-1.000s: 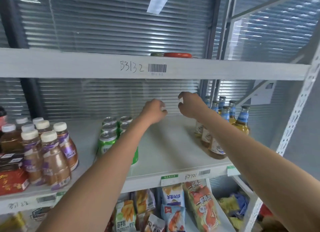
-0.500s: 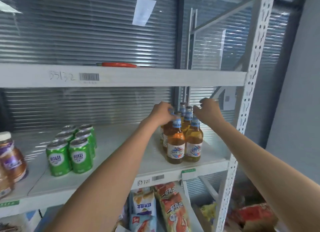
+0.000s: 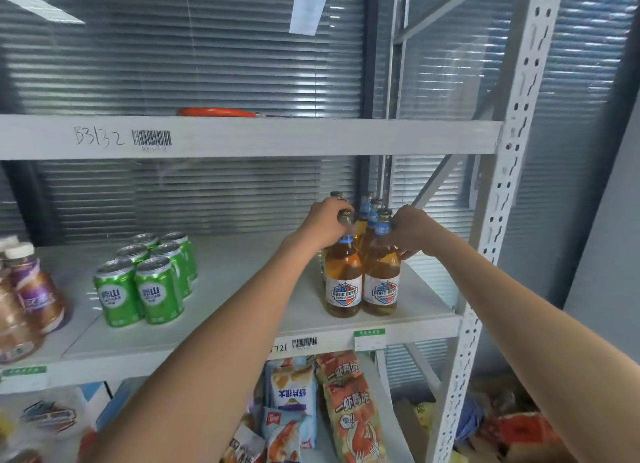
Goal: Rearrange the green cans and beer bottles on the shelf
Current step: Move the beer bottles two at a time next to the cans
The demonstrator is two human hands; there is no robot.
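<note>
Both hands [image 3: 367,228] grip the front beer bottles' [image 3: 362,275] necks, arms outstretched.

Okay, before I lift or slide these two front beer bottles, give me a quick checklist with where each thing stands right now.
1. Left hand grip on left front bottle neck: ok.
2. Right hand grip on right front bottle: ok, at the shoulder.
3. Both bottles upright on the shelf: ok.
4. Bare shelf between bottles and green cans: ok.
5. Rear bottles clear of the front pair: cannot tell, crowded.
6. Caps sealed: cannot tell.
</note>
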